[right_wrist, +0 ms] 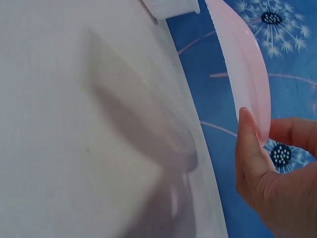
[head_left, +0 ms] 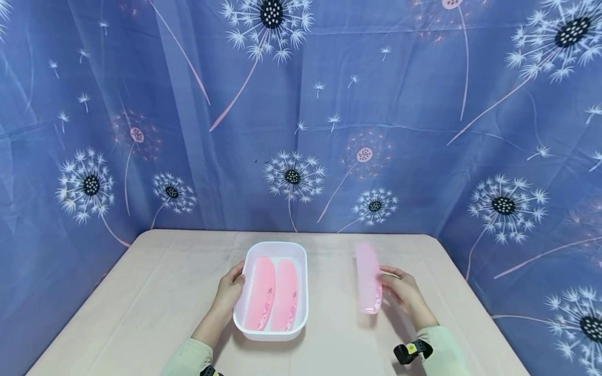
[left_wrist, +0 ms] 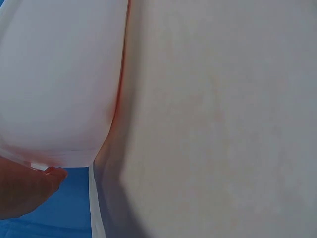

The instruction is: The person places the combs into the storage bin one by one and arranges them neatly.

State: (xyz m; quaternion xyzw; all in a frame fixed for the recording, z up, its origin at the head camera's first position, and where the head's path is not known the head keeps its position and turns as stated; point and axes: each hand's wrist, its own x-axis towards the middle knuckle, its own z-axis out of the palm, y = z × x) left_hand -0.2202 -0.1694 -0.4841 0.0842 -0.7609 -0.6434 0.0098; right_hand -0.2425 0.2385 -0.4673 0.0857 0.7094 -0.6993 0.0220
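Note:
My left hand (head_left: 230, 284) grips a white plastic box (head_left: 270, 337) by its left side, thumb at the rim. Two pink, curved combs (head_left: 259, 293) lie side by side in the box, each with a shiny patterned strip and small dark print. In the left wrist view the box's pale wall (left_wrist: 59, 84) fills the upper left, fingertips at its edge. To the right, my right hand (head_left: 403, 290) pinches another pink comb (head_left: 368, 277) by its edge, between thumb and fingers. That comb (right_wrist: 247, 59) is held above the table, its shadow falling apart from it.
Both hands work over a table with a pale cover (head_left: 329, 308). A blue curtain (head_left: 329, 104) with dandelion prints stands along the back and both sides. Dark wrist straps (head_left: 413, 351) sit at the light green sleeves (head_left: 442, 350).

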